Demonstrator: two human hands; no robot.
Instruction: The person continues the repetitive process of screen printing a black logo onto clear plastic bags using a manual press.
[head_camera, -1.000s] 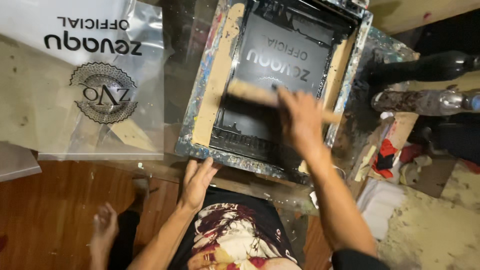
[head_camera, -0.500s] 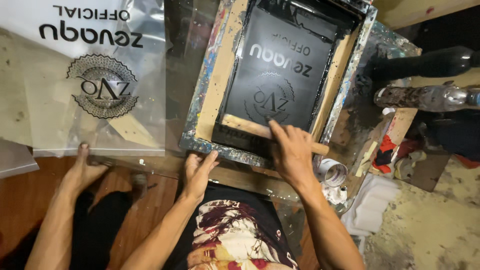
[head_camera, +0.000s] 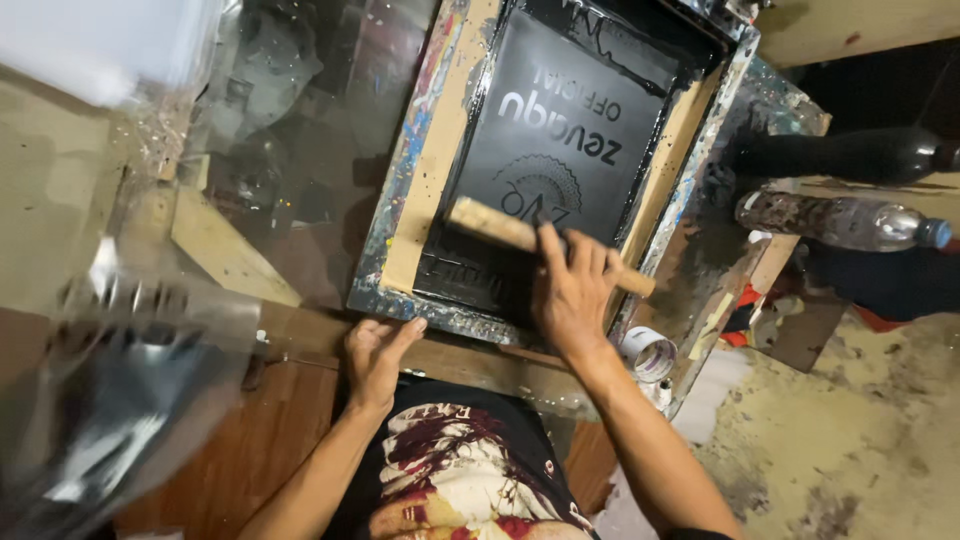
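Right hand: fingers curled over a wooden-handled squeegee, grasping it firmly near its right half. The squeegee lies across the lower part of the black mesh inside the printing screen frame, tilted, its left end higher than its right.

Left hand: fingers loosely spread and released, gripping nothing, tips pressed against the near bottom edge of the frame at its left corner, palm resting on the desk edge.

The frame is paint-spattered, with pale tape bands along both long sides; it sits at a slant on the desk, its near edge just beyond the person's patterned shirt.

Obscured: a blurred transparent sheet fills the lower left and cannot be made out in detail; the upper left corner is washed out. The squeegee blade is hidden beneath its handle and the hand. The frame's far end is cut off by the top border.

Clearances: a tape roll lies just right of the right wrist. A clear plastic bottle and a dark bottle lie well right of the frame. Open mesh remains above the squeegee.
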